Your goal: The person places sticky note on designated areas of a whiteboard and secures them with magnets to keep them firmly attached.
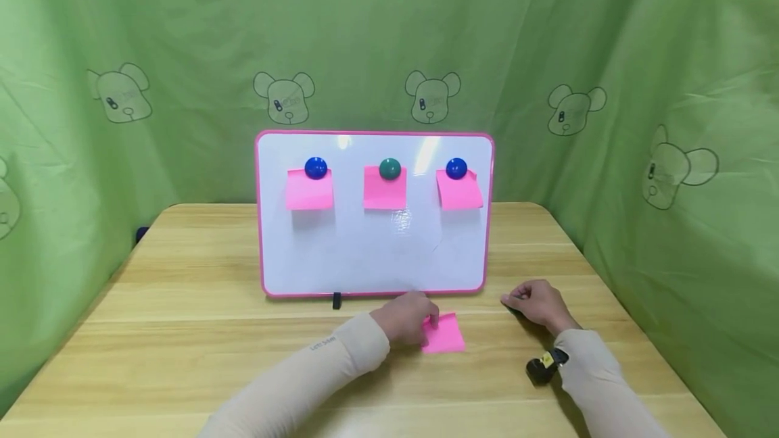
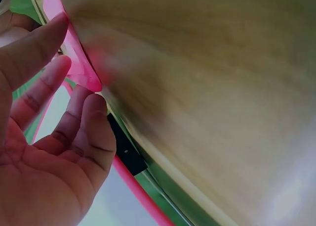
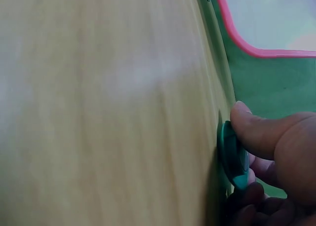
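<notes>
A pink sticky note (image 1: 447, 335) is at the table front of the whiteboard, its left edge between the thumb and fingers of my left hand (image 1: 406, 318). The left wrist view shows the same note (image 2: 79, 63) close over the wood, thumb and a fingertip at its edge. Off to the right, my right hand (image 1: 539, 303) holds a round green magnet (image 3: 231, 152) at the tabletop, thumb on its rim. On the pink-framed whiteboard (image 1: 371, 252), three pink notes hang in a row, the left under a blue magnet (image 1: 316, 167), the middle under a green magnet (image 1: 390, 168), the right under another blue magnet (image 1: 456, 168).
The whiteboard stands upright on the wooden table (image 1: 182, 330), with a small black foot (image 1: 337, 301) under its lower edge. A black wrist camera (image 1: 540, 370) sits by the right sleeve. Green curtain (image 1: 365, 19) with bear-head drawings encloses the table.
</notes>
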Demonstrator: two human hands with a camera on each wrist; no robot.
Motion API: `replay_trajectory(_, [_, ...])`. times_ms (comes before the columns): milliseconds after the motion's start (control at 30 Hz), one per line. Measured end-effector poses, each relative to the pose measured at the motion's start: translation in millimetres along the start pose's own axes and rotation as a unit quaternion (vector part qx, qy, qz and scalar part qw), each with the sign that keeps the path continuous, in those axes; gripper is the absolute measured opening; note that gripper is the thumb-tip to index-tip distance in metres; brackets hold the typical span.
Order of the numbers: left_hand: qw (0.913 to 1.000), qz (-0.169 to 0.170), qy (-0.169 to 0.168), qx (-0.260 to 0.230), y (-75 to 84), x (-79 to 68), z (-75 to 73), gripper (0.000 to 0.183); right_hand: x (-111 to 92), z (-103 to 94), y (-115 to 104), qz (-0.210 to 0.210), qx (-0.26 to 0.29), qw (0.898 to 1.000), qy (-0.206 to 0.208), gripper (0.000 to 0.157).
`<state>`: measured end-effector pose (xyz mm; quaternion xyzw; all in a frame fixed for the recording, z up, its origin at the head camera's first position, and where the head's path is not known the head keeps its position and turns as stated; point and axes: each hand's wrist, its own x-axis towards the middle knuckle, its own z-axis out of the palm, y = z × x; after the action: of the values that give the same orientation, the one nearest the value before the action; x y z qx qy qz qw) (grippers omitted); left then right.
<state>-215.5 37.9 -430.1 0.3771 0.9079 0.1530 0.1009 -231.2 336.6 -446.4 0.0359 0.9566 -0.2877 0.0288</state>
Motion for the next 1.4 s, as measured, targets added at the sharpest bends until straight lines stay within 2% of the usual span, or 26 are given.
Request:
replay_trajectory(267, [0.9999,-0.002,0.008,-0.008,-0.2,-3.3,-0.5,0.026,-1.9,-2.7,-2.6,-0.005,0.000,1.000,-0.004,0.029])
replay_trajectory(500, [0.9993,0.003,0.016,-0.034,-1.6,-7.4,-1.2,0.033,-4.4,-5.6,-8.1,0.015,0.038,0.999,-0.005,0.026])
replay_trajectory(600, [0.9987,0.005,0.019,-0.046,-4.5,-7.4,-3.2,0.036,-2.8,-5.6,-8.6,0.006,0.035,0.999,0.011,0.022])
replay_trajectory(733, [0.9989,0.004,0.026,-0.039,-8.5,-6.3,-8.0,0.038,-2.1,-6.3,-10.1,-0.009,0.037,0.999,0.022,0.020])
replay_trajectory(900, [0.9984,0.002,0.029,-0.048,-12.7,-6.5,-13.8,0.038,-4.3,-6.8,-13.4,-0.017,0.066,0.997,0.022,0.029])
replay_trajectory(1100, [0.9966,-0.019,0.036,-0.071,-12.7,-6.7,-24.5,0.045,-0.8,-6.9,-17.9,-0.044,0.094,0.993,0.056,0.036])
replay_trajectory(1267, [0.9923,-0.059,0.034,-0.103,-12.9,-10.3,-32.9,0.047,2.0,-8.4,-23.9,-0.055,0.112,0.990,0.073,0.036])
replay_trajectory(1400, [0.9907,-0.066,0.045,-0.110,-18.7,-15.9,-35.4,0.045,2.3,-8.8,-30.6,-0.062,0.114,0.988,0.080,0.034])
